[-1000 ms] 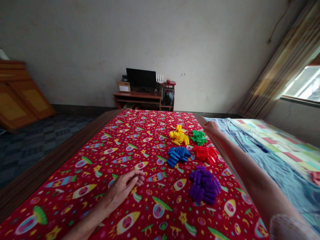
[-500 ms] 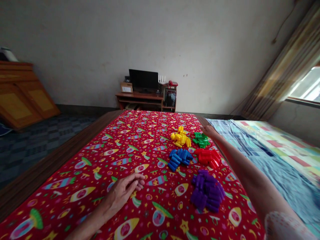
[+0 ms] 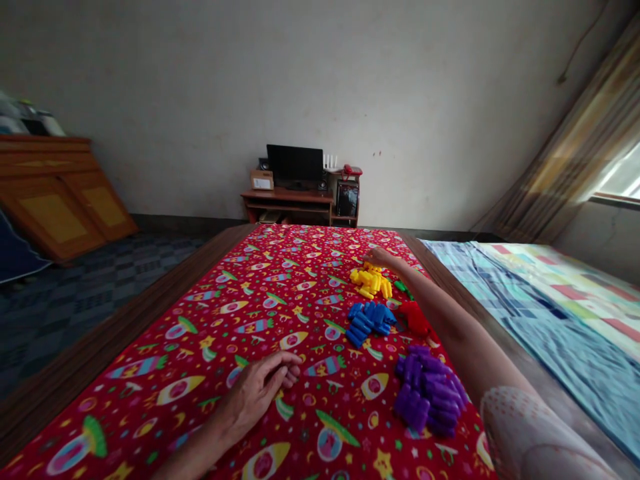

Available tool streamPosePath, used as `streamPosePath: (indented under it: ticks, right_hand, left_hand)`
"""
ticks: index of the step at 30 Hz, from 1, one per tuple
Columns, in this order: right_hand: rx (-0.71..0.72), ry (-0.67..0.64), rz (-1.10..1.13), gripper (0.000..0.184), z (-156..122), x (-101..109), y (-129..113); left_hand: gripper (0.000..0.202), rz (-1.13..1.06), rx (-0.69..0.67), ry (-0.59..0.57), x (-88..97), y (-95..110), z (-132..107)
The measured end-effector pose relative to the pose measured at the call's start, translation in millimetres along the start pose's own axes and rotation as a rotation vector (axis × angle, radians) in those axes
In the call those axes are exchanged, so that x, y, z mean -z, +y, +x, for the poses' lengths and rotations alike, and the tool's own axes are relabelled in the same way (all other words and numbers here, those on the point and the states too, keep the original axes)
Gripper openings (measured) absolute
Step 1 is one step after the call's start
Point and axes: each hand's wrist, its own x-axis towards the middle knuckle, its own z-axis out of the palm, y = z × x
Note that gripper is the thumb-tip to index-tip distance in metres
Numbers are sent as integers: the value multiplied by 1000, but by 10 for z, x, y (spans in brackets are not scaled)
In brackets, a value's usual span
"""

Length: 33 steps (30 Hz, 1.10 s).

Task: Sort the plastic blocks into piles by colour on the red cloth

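Note:
My left hand [image 3: 263,387] rests on the red patterned cloth [image 3: 200,360], fingers loosely bent and nothing in them. At the far side of the yellow plastic pieces [image 3: 371,280], my right hand [image 3: 379,257] reaches down over the nearest of them; whether its fingers grip one is too small to make out. Closer to me lie piles of blue pieces [image 3: 369,321] and purple pieces [image 3: 430,390]. My right forearm partly covers the red pieces [image 3: 415,317] and most of the green pieces [image 3: 401,286].
Beyond the table's end stands a desk [image 3: 287,195] with a monitor [image 3: 295,165], a small box and a red telephone. On the right is a bed [image 3: 500,287] with a checked cover. A wooden cabinet [image 3: 60,200] stands at the left.
My right hand has moved left, from beyond the green pieces to the far end of the yellow pile. My left hand stays on the cloth. The view has shifted slightly.

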Motion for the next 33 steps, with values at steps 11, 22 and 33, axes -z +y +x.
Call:
streamPosePath:
  ticks: [11, 22, 33]
  right_hand:
    - [-51, -213, 306, 30, -301, 103, -93]
    - [-144, -46, 404, 48, -187, -37, -164]
    - [-85, 120, 458, 53, -390, 465, -191]
  left_hand:
    - [25, 33, -65, 13, -15, 53, 19]
    - [26, 63, -91, 5, -34, -42, -5]
    - [26, 26, -88, 29, -41, 8, 19]
